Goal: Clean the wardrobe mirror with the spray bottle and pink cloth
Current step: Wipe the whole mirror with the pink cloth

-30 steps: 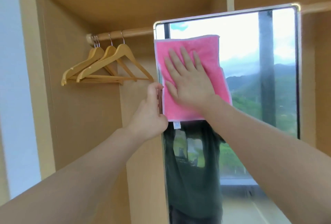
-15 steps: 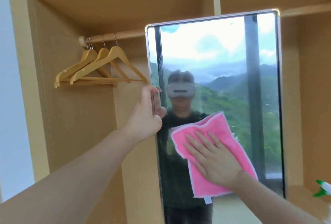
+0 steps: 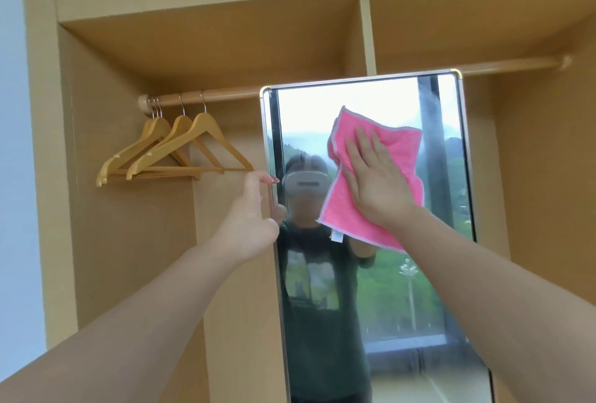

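R hand flat on pink cloth, upper mirror; L hand holds mirror edge.

I see my right hand (image 3: pixel 375 177) w/ fingers straight and spread, palm pressing the pink cloth (image 3: pixel 377 173) against the glass of the mirror (image 3: pixel 448 209), upper half, nearer the right side. Cloth is rumpled at its top-left corner, white tag hanging off its bottom edge. My left hand (image 3: pixel 254 212) grips the mirror's left frame edge about mid-height, thumb on the front, fingers curled round the back. Mirror stands upright inside the wardrobe (image 3: pixel 209 41). Wooden hangers (image 3: pixel 174 148) hang on the rail (image 3: pixel 206 98) to the left, just beside the left hand, not touching. Spray bottle isn't in shot.
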`<state>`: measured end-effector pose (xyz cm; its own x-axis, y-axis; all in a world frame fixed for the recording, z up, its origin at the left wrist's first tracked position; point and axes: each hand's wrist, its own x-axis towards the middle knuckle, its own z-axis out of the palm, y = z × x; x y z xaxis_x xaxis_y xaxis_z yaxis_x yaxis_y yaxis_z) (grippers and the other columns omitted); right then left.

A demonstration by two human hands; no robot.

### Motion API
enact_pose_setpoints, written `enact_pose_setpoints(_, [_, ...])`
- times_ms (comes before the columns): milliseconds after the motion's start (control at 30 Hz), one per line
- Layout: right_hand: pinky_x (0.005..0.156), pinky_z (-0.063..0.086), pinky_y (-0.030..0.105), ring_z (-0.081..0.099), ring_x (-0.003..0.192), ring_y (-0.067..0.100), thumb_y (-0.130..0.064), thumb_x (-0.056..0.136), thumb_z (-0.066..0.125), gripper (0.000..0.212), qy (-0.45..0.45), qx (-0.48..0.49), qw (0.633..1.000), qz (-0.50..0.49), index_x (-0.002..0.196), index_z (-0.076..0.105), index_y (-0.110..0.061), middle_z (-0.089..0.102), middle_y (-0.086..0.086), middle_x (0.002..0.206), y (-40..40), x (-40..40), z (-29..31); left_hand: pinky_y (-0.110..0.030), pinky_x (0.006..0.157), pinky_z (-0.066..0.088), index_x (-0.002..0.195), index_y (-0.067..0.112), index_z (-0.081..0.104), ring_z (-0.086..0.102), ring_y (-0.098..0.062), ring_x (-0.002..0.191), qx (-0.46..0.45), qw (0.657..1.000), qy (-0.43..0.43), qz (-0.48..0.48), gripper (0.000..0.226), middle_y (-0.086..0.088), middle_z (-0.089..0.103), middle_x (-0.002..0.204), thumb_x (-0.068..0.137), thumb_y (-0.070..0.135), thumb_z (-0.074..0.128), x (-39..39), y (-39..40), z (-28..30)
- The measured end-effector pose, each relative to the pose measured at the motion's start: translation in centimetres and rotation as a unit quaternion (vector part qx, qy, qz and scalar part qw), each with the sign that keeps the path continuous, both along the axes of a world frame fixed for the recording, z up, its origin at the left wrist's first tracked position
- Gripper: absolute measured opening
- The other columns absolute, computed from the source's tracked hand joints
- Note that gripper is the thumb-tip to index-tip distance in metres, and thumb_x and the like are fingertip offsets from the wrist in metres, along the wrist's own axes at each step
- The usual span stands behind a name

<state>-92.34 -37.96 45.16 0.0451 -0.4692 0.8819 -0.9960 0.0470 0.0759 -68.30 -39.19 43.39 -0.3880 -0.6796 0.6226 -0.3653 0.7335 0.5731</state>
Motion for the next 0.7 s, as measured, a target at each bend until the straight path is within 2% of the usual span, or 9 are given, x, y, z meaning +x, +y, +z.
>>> enact_pose_setpoints(67, [0.116, -0.01, 0.028, -0.013, 0.147, 0.016, -0.04, 0.103, 0.013, 0.056, 0.003, -0.016, 0.999, 0.044, 0.154, -0.001, -0.02, -0.008, 0.001, 0.161, 0.0, 1.3, 0.5, -0.007, 0.065, 0.035, 0.131, 0.034, 0.026, 0.046, -0.002, 0.092, -0.07, 0.996, -0.045, 0.022, 0.067, 0.022, 0.043, 0.099, 0.084, -0.009, 0.049, 0.5, 1.2, 0.4])
enact_pose_setpoints(133, [0.117, -0.009, 0.024, -0.009, 0.148, 0.014, -0.039, 0.103, 0.015, 0.055, 0.022, -0.036, 0.993, 0.111, 0.153, 0.003, -0.02, -0.005, -0.001, 0.161, 0.6, 2.7, 0.5, -0.005, 0.063, 0.036, 0.136, 0.03, 0.028, 0.046, -0.003, 0.093, -0.14, 0.987, -0.07, 0.026, 0.067, 0.018, 0.038, 0.115, 0.084, -0.006, 0.052, 1.0, 2.3, 0.8])
enact_pose_setpoints(233, [0.119, -0.005, 0.022, -0.007, 0.147, 0.007, -0.035, 0.103, 0.02, 0.054, 0.017, -0.061, 0.981, 0.182, 0.153, 0.008, -0.019, -0.003, -0.007, 0.159, 2.1, 4.4, 0.0, 0.0, 0.073, 0.037, 0.142, 0.024, 0.031, 0.04, 0.008, 0.111, -0.148, 0.988, -0.042, -0.015, 0.066, 0.015, 0.038, 0.129, 0.086, -0.006, 0.048, 1.1, 3.2, 1.8])
enact_pose_setpoints(333, [0.121, 0.001, 0.027, -0.007, 0.147, 0.005, -0.037, 0.102, 0.019, 0.056, -0.006, -0.053, 0.98, 0.192, 0.153, 0.008, -0.019, -0.002, -0.005, 0.16, 3.6, 5.2, -1.0, -0.001, 0.084, 0.036, 0.143, 0.023, 0.029, 0.041, -0.001, 0.125, -0.121, 0.989, -0.009, -0.082, 0.06, 0.011, 0.043, 0.137, 0.09, -0.002, 0.047, 0.3, 3.9, 2.3])
enact_pose_setpoints(467, [0.12, 0.001, 0.024, -0.007, 0.147, 0.003, -0.039, 0.101, 0.021, 0.058, -0.009, -0.041, 0.98, 0.196, 0.153, 0.011, -0.018, 0.0, -0.004, 0.161, 5.1, 5.4, -2.4, -0.03, 0.097, 0.049, 0.129, 0.026, 0.044, 0.059, -0.01, 0.109, -0.078, 0.985, 0.025, -0.154, 0.036, 0.002, 0.06, 0.118, 0.096, 0.016, 0.054, -1.5, 3.8, 1.9])
enact_pose_setpoints(533, [0.119, -0.001, 0.02, -0.007, 0.146, 0.002, -0.04, 0.1, 0.023, 0.058, -0.005, -0.037, 0.98, 0.197, 0.153, 0.012, -0.017, 0.0, -0.005, 0.16, 5.8, 5.6, -2.9, -0.047, 0.091, 0.053, 0.114, 0.011, 0.058, 0.065, -0.024, 0.097, -0.073, 0.982, 0.025, -0.171, 0.029, -0.011, 0.066, 0.104, 0.093, 0.032, 0.057, -2.3, 3.9, 1.7])
enact_pose_setpoints(567, [0.118, -0.001, 0.019, -0.007, 0.146, 0.001, -0.041, 0.1, 0.025, 0.059, -0.005, -0.032, 0.98, 0.197, 0.153, 0.013, -0.017, 0.0, -0.006, 0.159, 6.1, 5.7, -3.1, -0.056, 0.086, 0.051, 0.106, 0.004, 0.059, 0.064, -0.035, 0.092, -0.078, 0.981, 0.026, -0.173, 0.04, -0.021, 0.065, 0.099, 0.089, 0.04, 0.058, -2.6, 4.0, 1.5])
enact_pose_setpoints(633, [0.117, -0.004, 0.017, -0.009, 0.145, 0.0, -0.045, 0.099, 0.028, 0.063, -0.003, -0.018, 0.982, 0.186, 0.153, 0.014, -0.016, -0.002, -0.007, 0.159, 6.8, 5.6, -3.4, -0.061, 0.074, 0.05, 0.095, -0.004, 0.057, 0.062, -0.042, 0.081, -0.1, 0.982, 0.022, -0.159, 0.051, -0.029, 0.062, 0.09, 0.085, 0.046, 0.057, -2.9, 3.9, 1.3])
enact_pose_setpoints(700, [0.115, -0.01, 0.017, -0.017, 0.144, -0.001, -0.054, 0.096, 0.03, 0.073, 0.029, 0.007, 0.989, 0.145, 0.154, 0.007, -0.016, -0.01, -0.007, 0.158, 7.5, 5.0, -3.5, -0.058, 0.068, 0.05, 0.088, -0.004, 0.058, 0.06, -0.041, 0.075, -0.137, 0.982, 0.028, -0.131, 0.039, -0.028, 0.062, 0.083, 0.092, 0.035, 0.058, -3.1, 3.7, 1.2])
